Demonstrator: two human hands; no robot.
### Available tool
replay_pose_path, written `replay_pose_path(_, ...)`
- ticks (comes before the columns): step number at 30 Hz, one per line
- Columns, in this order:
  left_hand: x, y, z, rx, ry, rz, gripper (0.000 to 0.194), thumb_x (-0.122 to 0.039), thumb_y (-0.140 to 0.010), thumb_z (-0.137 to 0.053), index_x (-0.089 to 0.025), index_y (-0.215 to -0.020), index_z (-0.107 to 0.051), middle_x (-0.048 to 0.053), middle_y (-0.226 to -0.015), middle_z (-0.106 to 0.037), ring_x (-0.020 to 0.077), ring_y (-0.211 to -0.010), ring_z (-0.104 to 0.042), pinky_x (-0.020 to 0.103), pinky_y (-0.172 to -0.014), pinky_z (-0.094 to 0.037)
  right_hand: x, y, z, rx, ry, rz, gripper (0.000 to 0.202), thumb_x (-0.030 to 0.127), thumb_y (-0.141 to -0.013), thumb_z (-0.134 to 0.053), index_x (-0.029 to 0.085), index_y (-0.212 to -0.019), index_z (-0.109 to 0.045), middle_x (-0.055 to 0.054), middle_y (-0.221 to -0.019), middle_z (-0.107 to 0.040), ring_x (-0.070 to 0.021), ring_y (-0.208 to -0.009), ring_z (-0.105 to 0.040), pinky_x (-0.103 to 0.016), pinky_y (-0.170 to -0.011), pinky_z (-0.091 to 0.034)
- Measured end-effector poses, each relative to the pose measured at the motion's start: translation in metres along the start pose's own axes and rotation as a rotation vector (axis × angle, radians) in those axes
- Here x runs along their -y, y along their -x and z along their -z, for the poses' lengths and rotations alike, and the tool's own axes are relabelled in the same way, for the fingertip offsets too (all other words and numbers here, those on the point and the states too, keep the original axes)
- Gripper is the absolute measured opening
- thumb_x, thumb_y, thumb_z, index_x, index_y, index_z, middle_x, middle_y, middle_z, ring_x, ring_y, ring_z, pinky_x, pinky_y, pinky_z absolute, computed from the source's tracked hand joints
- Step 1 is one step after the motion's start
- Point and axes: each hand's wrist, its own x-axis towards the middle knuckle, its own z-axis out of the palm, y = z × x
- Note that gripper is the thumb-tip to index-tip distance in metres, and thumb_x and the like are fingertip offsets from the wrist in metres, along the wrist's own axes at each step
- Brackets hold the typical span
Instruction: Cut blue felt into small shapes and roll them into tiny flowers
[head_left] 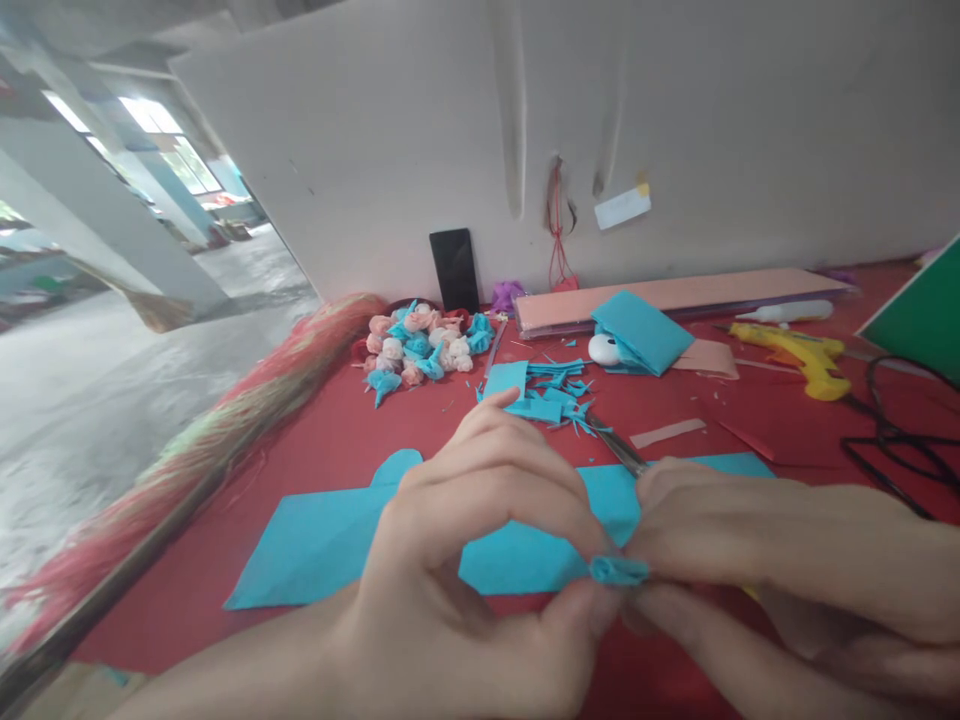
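Between the fingertips of both hands is a small rolled strip of blue crepe paper. My left hand pinches its left end between thumb and forefinger. At its right end, my right hand pinches it with thumb and fingers. Scissors point away from beside the right hand; their handles are hidden by it. Under and behind the hands lies a large blue paper sheet on the red tabletop. Blue paper scraps lie just beyond the fingers.
A pile of pink, white and blue paper flowers sits behind, near a black phone leaning on the board. To the right are a yellow glue gun, its black cable and a folded blue paper. A long stick borders the left edge.
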Motion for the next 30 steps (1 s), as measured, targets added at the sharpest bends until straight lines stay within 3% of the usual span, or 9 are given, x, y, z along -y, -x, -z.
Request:
replay_pose_path(7,-0.001,0.003,0.001,0.030,-0.010,0.011,0.015,-0.002,-0.062,-0.065,-0.015,-0.067,-0.061,0.001,-0.063,-0.062,0.0121,-0.057,-0.057,0.035,-0.069,-0.047,-0.001,-0.001,0.000,-0.003,0.015,0.023,0.010,0.026,-0.078,-0.062,0.026,-0.068,-0.061,0.006,-0.058,-0.069,-0.0121,-0.049,-0.066,-0.015,-0.037,-0.050)
replay_pose_path(14,-0.007,-0.003,0.002,0.087,-0.059,0.045,0.019,0.002,-0.059,-0.061,-0.015,-0.066,-0.060,0.001,-0.060,-0.060,0.0128,-0.058,-0.056,0.033,-0.068,-0.046,-0.002,-0.001,0.008,0.111,0.091,0.053,0.013,0.021,-0.074,-0.065,0.027,-0.063,-0.060,0.010,-0.051,-0.060,-0.0080,-0.048,-0.061,-0.015,-0.046,-0.051)
replay_pose_path(20,-0.003,-0.002,0.004,0.119,-0.048,0.074,0.020,0.003,-0.057,-0.056,-0.014,-0.067,-0.059,0.001,-0.061,-0.058,0.0129,-0.061,-0.054,0.032,-0.069,-0.045,-0.006,-0.003,0.008,0.073,0.104,0.144,0.014,0.014,-0.073,-0.060,0.026,-0.070,-0.056,0.009,-0.056,-0.066,-0.0090,-0.046,-0.062,-0.017,-0.046,-0.051)
replay_pose_path(23,-0.001,0.001,0.005,0.136,-0.041,0.073,0.021,0.004,-0.059,-0.056,-0.015,-0.069,-0.059,0.000,-0.062,-0.059,0.0125,-0.062,-0.054,0.031,-0.068,-0.045,-0.004,-0.003,0.006,0.116,0.117,0.071,0.016,0.011,-0.072,-0.060,0.026,-0.068,-0.054,0.008,-0.053,-0.064,-0.0105,-0.046,-0.061,-0.018,-0.044,-0.050)
replay_pose_path(26,-0.001,0.003,0.007,0.172,-0.046,0.105,0.021,0.003,-0.061,-0.058,-0.015,-0.071,-0.059,0.000,-0.066,-0.059,0.0127,-0.065,-0.054,0.031,-0.072,-0.044,-0.001,-0.003,0.005,0.041,0.082,0.018,0.019,0.008,-0.074,-0.055,0.026,-0.067,-0.056,0.009,-0.053,-0.064,-0.0096,-0.046,-0.060,-0.019,-0.046,-0.049)
replay_pose_path(30,-0.002,0.002,0.009,0.209,-0.102,0.112,0.022,-0.001,-0.066,-0.058,-0.017,-0.082,-0.057,0.002,-0.077,-0.062,0.0145,-0.073,-0.055,0.033,-0.077,-0.045,-0.001,-0.008,0.009,0.156,0.009,0.075,0.022,0.001,-0.068,-0.057,0.023,-0.068,-0.057,0.008,-0.055,-0.064,-0.0092,-0.050,-0.061,-0.019,-0.049,-0.048)
